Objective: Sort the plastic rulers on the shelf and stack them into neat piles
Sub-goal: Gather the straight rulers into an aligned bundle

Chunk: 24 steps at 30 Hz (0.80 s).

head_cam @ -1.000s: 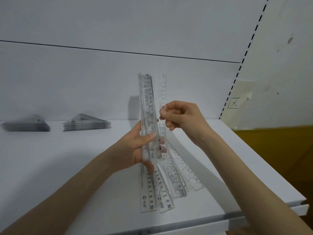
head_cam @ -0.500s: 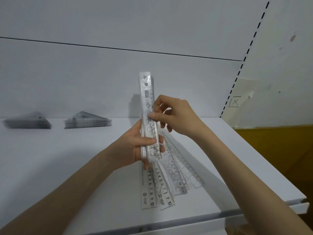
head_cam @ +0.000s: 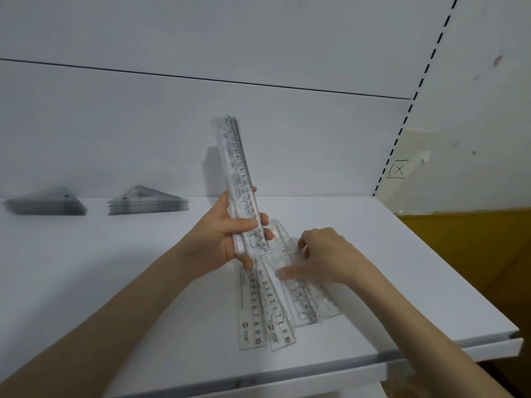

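A white shelf [head_cam: 129, 282] is seen from above, backed by a pale panel [head_cam: 115, 133] with one dark seam across it, and a row of black slots [head_cam: 446, 22] runs up the upright on the right. On the wall beyond, a hand-drawn box with an X [head_cam: 398, 169] can be read. A bundle of rulers [head_cam: 241, 179] is held nearly upright above the middle of the shelf, clamped at its lower end in the left hand [head_cam: 224, 237], with the thumb across the front and the fingers wrapped behind. The front ruler's scale is read from 0 at the top to 20 at the bottom; the number in the bundle cannot be counted. Just below and to the right, loose rulers [head_cam: 258, 311] are fanned flat on the shelf, overlapping. At least four are made out, the rest being hidden by the overlap. Numerals up to 10 are printed on the two nearest, with a logo too small to be read; another scale ends at 20. The right hand [head_cam: 324, 259] is laid on the fan, thumb stretched flat, fingertips bent down. Blur is in the way, so whether a ruler is pinched cannot be told. At the back left, well apart, two stacks of clear triangles are counted: the left pile [head_cam: 46, 203] and the right pile [head_cam: 148, 202]. A yellow-brown surface [head_cam: 474, 254] is seen past the shelf's right edge.
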Each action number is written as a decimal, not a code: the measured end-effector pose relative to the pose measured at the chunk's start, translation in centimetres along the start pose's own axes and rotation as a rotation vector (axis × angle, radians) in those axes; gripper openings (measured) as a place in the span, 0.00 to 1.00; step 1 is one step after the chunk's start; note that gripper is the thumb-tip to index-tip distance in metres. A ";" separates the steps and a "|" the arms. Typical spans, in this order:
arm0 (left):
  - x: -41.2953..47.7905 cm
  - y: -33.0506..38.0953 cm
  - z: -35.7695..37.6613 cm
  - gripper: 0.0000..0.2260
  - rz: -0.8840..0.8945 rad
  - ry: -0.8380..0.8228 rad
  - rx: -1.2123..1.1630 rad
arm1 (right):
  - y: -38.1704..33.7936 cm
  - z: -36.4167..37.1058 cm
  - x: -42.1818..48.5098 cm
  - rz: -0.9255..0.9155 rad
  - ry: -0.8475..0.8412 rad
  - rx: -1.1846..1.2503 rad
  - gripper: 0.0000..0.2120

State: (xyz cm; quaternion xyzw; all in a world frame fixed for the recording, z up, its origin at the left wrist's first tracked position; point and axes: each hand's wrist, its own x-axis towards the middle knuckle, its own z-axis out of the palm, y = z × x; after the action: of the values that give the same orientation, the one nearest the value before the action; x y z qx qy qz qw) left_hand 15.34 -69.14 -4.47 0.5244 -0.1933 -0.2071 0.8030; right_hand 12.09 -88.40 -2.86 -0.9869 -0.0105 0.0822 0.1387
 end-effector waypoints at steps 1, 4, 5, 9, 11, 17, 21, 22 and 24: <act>0.0 -0.1 0.0 0.29 -0.004 -0.002 0.001 | 0.1 -0.1 0.0 0.010 0.010 0.042 0.31; -0.1 -0.2 0.1 0.30 -0.013 -0.007 0.012 | 0.7 -0.4 0.4 0.032 -0.002 0.239 0.22; -0.1 -0.2 0.2 0.30 -0.015 -0.007 0.017 | 1.0 -0.4 0.4 0.045 -0.012 0.301 0.18; -0.1 -0.2 0.1 0.29 -0.023 -0.014 0.022 | 2.4 -0.1 0.6 0.051 0.045 0.588 0.09; -0.1 -0.2 0.0 0.29 -0.024 -0.014 0.020 | 2.8 -0.1 0.4 0.048 0.080 0.863 0.08; -0.1 -0.2 0.0 0.30 -0.029 -0.027 0.020 | 2.4 -1.9 -1.1 -0.090 0.082 1.229 0.08; -0.2 -0.3 0.3 0.29 -0.045 -0.053 0.053 | 1.9 -2.9 -1.9 -0.147 0.097 1.260 0.07; -0.2 -0.3 0.3 0.29 -0.048 -0.056 0.060 | 1.7 -3.1 -2.0 -0.153 0.101 1.266 0.07; -0.2 -0.4 0.4 0.29 -0.052 -0.058 0.059 | 1.3 -3.2 -2.2 -0.158 0.124 1.275 0.07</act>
State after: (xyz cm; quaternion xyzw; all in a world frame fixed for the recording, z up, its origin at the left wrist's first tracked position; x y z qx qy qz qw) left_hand 14.94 -69.43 -4.69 0.5464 -0.2088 -0.2375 0.7755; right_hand 10.44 -90.62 0.13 -0.7101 -0.0241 0.0048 0.7037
